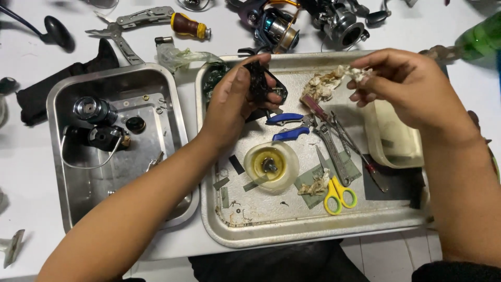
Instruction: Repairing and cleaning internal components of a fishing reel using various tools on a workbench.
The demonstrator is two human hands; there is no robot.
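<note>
While both forearms are reaching in from the bottom of the frame, the left hand (235,102) is curling its fingers round a small black reel part (261,81), gripping it just above the upper left of the big steel tray (313,230). Thumb and fingers are wrapping tight, not spreading. The wrist is bending inward, the forearm running diagonally from lower left.

The right hand (407,86) is sitting at upper right, fingers pressing together and pinching a dirty whitish wad of tissue (352,72) at the fingertips, palm facing down. Its forearm is coming up along the right edge.

More soiled tissue (321,86) is lying in the tray just left of that pinch. Blue-handled pliers (287,125) are lying below the left hand, an adjustable wrench (331,149) beside them, yellow scissors (339,194) lower down, a round clear cup with yellowish liquid (271,164) at centre. A cream plastic container (391,138) is sitting under the right wrist. A smaller steel tray (62,172) at left is holding reel pieces (96,112).
</note>
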